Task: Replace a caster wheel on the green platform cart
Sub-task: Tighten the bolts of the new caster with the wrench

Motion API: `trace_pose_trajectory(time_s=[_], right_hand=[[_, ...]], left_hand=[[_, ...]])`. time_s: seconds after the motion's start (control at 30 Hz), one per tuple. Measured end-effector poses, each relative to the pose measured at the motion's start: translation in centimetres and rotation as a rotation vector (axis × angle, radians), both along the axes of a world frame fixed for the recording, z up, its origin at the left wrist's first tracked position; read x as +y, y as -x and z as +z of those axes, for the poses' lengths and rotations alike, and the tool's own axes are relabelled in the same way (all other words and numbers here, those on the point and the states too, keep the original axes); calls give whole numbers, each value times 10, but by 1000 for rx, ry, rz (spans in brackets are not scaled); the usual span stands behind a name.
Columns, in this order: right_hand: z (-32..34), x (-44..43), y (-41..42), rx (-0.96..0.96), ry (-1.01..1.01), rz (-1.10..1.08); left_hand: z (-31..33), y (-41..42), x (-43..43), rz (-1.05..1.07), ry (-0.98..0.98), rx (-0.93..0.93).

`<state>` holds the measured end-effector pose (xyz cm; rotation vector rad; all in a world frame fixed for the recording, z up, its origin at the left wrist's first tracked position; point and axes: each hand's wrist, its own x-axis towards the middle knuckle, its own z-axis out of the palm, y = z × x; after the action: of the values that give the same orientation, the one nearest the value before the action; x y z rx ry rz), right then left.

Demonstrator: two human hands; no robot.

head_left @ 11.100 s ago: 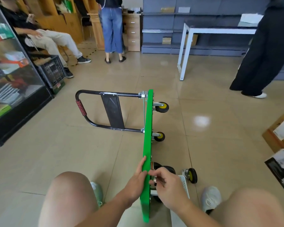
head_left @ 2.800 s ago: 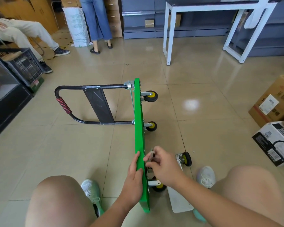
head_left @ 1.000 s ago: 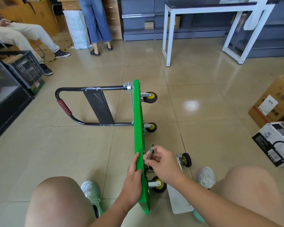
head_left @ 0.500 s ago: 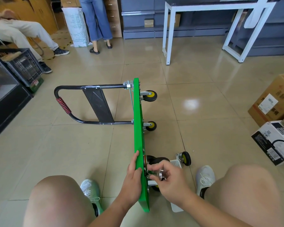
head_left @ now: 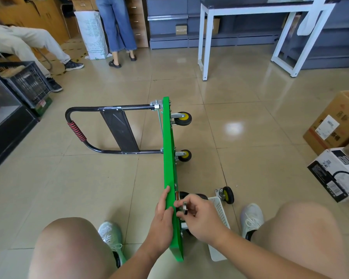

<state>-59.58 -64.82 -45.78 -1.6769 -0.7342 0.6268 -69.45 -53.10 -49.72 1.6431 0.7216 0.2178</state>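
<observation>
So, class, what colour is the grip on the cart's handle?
The grip is red with black stripes; head view.

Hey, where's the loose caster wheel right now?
Head view: the loose caster wheel lies on the floor right of the green platform cart, beside the white basket.

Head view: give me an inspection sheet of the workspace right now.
Surface: glossy tiled floor, with glare.
Job's things: green platform cart on its side edge; upper mounted caster and lower mounted caster at its far end; loose caster wheel on the floor, apart from it.
Clutter: white basket beside the cart; cardboard box; black-and-white box.
Hands: left hand grips the cart's deck edge; right hand pinches a small metal part at the underside.
Cables: nothing seen.
Surroundings: white table, black crate, seated person, standing person.
</observation>
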Motion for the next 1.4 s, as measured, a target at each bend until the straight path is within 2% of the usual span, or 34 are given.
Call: trace_pose_trajectory(time_s=[0.13, 0.3, 0.4, 0.57, 0.8, 1.0, 1.4], right_hand=[[6, 17, -15, 68, 40, -16], [17, 35, -29, 9, 127, -41], [24, 45, -38, 59, 171, -99], [30, 51, -45, 61, 224, -40], [44, 23, -41, 115, 61, -157], [36, -4, -18, 119, -9, -91], [3, -11, 9, -124, -42, -51]], left_hand=[[-1, 0, 0, 15, 6, 2], [-3, 0, 1, 21, 41, -11], [-3, 0, 1, 10, 43, -6], [0, 0, 2, -2, 31, 10], [-1, 2, 0, -21, 6, 13], [0, 2, 0, 0, 4, 11], [-5, 0, 2, -12, -13, -4]])
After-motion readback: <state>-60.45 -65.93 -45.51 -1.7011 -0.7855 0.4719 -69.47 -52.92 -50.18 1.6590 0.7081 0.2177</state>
